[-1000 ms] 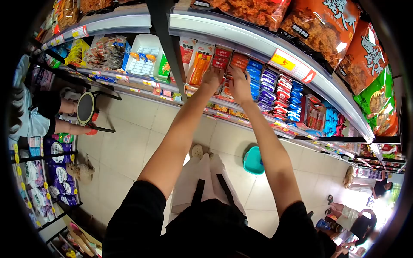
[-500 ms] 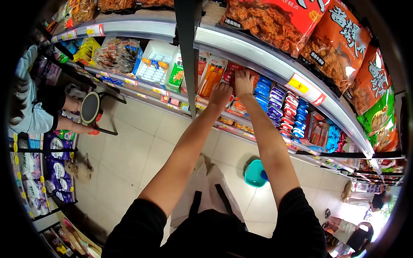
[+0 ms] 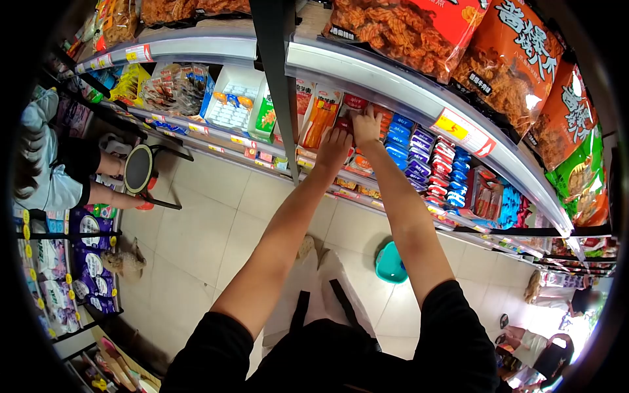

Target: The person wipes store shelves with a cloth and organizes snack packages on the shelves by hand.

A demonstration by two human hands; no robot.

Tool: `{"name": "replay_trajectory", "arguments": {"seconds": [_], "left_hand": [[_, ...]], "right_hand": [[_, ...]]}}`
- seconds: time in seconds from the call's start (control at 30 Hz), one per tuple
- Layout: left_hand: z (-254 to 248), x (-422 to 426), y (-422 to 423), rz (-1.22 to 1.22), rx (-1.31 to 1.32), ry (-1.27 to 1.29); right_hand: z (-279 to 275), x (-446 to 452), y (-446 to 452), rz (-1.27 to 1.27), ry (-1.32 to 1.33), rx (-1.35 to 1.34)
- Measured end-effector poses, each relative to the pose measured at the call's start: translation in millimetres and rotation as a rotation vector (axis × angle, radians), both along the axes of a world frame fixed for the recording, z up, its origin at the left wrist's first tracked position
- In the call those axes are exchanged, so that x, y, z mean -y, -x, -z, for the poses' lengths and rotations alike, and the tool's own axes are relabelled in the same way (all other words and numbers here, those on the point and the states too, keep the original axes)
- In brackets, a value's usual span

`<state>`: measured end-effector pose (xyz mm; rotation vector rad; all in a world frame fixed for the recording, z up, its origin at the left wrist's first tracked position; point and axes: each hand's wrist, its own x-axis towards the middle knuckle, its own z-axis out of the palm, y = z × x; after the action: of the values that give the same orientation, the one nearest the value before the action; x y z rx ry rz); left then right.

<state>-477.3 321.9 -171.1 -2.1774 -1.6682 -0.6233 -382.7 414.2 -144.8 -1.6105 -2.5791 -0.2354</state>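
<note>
1. White upper shelf edge (image 3: 367,69), bowed across the view, runs above the row of packets, its ends lost in the dark border.
2. Bulky snack bags (image 3: 514,72) fill the upper shelf, several cut off by the top of the frame.
3. A black post (image 3: 275,78) stands before the shelving and hides some goods behind it.
4. A teal basin (image 3: 388,262) sits on the floor beside the right forearm (image 3: 419,242), its dark blue content hard to make out.
5. Left hand (image 3: 335,149) and right hand (image 3: 367,128), just beside each other, bend their fingers over red packets (image 3: 356,103); whether either is clamped cannot be told.
6. Those packets, glossy with pale lettering too small to read, lie on the lower shelf (image 3: 244,141) between an orange snack pack (image 3: 322,118) and blue packets (image 3: 398,134), largely covered.
</note>
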Motion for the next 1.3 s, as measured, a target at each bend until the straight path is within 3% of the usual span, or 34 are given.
{"name": "replay_trajectory", "arguments": {"seconds": [0.17,0.3,0.33,0.53,0.7,0.83,0.97,1.07,1.13,1.23,1.3], "left_hand": [[-6.7,2.6,-0.5,0.027,0.039,-0.004],[-22.3,0.5,2.1,0.009,-0.013,0.203],[-28.5,-0.3,3.7,0.012,-0.060,0.324],[-36.5,0.6,7.3,0.037,-0.010,0.386],[-31.7,-5.5,4.0,-0.008,-0.044,0.418],[-35.6,-5.5,0.2,-0.059,-0.039,0.492],[-31.1,5.7,0.5,-0.053,0.036,0.412],[-30.0,14.3,4.1,-0.043,-0.025,0.392],[-18.3,18.7,1.0,-0.064,0.034,0.145],[-8.1,21.2,-4.0,-0.100,0.049,0.021],[-3.7,19.0,-5.6,-0.124,0.061,-0.050]], "right_hand": [[-3.9,-0.3,-10.6,-0.052,0.097,-0.111],[-21.0,11.8,-14.0,-0.085,0.156,-0.052],[-19.9,11.9,-15.0,-0.085,0.154,-0.049],[-14.9,18.7,-17.6,-0.082,0.156,-0.210],[-9.8,26.7,-18.9,-0.175,-0.009,-0.250],[-16.8,37.4,-26.1,-0.214,0.053,-0.255],[-13.5,41.3,-28.6,-0.280,-0.025,-0.210],[-17.8,39.1,-25.2,-0.174,0.077,-0.170],[-25.7,37.9,-24.5,-0.180,0.092,-0.124],[-22.6,28.4,-23.2,-0.194,0.087,-0.019],[-24.5,15.9,-22.0,-0.198,-0.007,-0.149]]}}
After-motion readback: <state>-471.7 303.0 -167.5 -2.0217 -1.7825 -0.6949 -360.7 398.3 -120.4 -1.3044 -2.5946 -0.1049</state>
